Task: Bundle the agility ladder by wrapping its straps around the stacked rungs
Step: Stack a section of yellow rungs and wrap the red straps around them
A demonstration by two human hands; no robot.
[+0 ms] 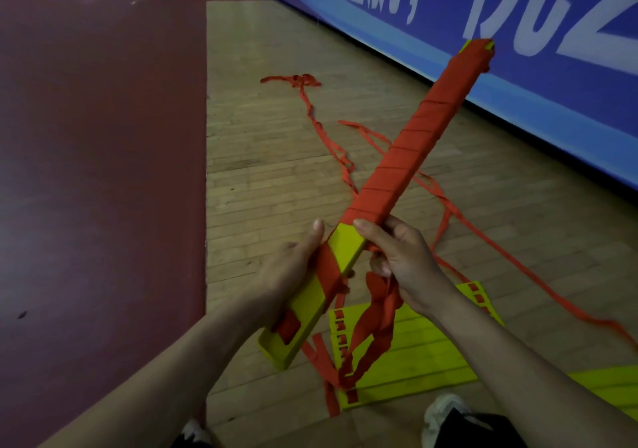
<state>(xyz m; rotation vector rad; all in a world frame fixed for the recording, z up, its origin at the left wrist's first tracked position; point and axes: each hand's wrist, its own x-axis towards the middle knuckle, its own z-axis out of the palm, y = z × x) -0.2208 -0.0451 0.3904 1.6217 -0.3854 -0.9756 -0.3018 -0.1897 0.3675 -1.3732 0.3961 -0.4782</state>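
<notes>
Left hand (293,268) and right hand (404,258) hold the rung stack (347,242) wound with strap (397,157).

1. The left hand (293,271) was clasped on the left edge of the stacked rungs (347,242), thumb laid along it.
2. The right hand (404,261) was curled round their right edge, opposite.
</notes>
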